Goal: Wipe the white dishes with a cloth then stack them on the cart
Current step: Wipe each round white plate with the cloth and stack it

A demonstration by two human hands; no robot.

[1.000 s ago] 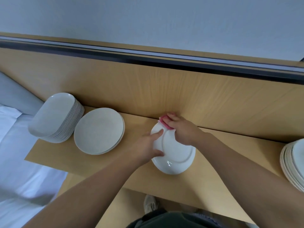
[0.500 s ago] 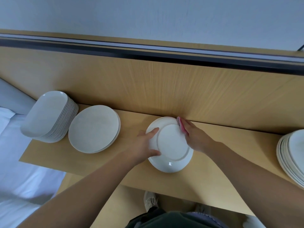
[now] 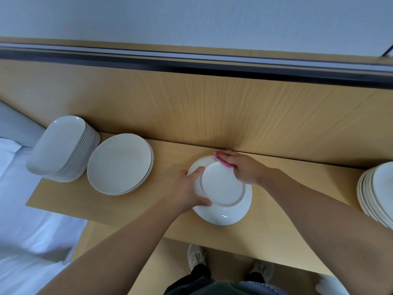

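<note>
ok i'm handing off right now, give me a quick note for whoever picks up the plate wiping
Left hand grips the left rim of the white plate, underside up, over the wooden shelf.
Right hand presses the pink cloth on the plate's far rim with flat fingers.
Stacks: oval dishes far left, round plates beside them, another stack at the right edge.
Done: this plate's wipe is under way; which stacks are already wiped cannot be told.
Left: finish the wipe, stack the plate, do the rest.

The pink cloth is mostly hidden beneath the right hand. The stack of white ceramic plates at the right end of the light wooden desk is cropped.
</note>
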